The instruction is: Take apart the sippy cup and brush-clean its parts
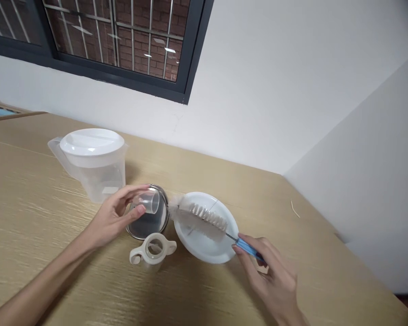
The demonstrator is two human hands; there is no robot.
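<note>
My left hand (117, 215) grips a small clear plastic cup (151, 202), tipped on its side with its mouth facing right. Below that cup lies a round metal-rimmed dish (146, 226), partly covered by my fingers. In my right hand (272, 271) is a bottle brush by its blue handle (246, 248), fingers closed round it. The brush's white bristles (207, 220) extend left over a white bowl (229, 256), their tip close to the cup's mouth. A cream two-handled baby bottle (153, 250) stands open-topped in front of the metal dish.
A clear pitcher with a white lid (92, 142) stands behind my left hand. The wooden table (204, 299) meets a white wall (245, 90) with a barred window (122, 36). A thin pale strip (294, 208) lies on the table at right.
</note>
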